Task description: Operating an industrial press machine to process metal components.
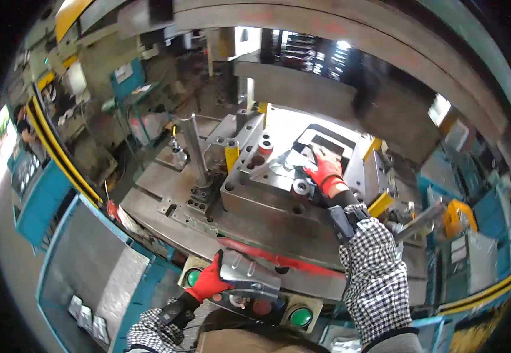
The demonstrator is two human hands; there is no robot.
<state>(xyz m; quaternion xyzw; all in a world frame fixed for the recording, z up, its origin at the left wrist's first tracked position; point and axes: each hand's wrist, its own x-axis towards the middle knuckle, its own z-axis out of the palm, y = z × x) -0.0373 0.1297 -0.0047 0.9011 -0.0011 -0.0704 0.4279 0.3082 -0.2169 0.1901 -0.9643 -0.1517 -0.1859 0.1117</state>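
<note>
Lying in the blue bin [99, 259] are metal parts [85, 317].

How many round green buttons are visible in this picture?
2: one green button beside the left hand holding a metal part, another green button farther right. Others may be hidden.

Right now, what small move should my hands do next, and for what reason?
I would probably ease the right hand back: it reaches over the lower die block, while the left hand holds a bent metal part close to a green button. Whether the right hand grips anything is unclear.
</note>
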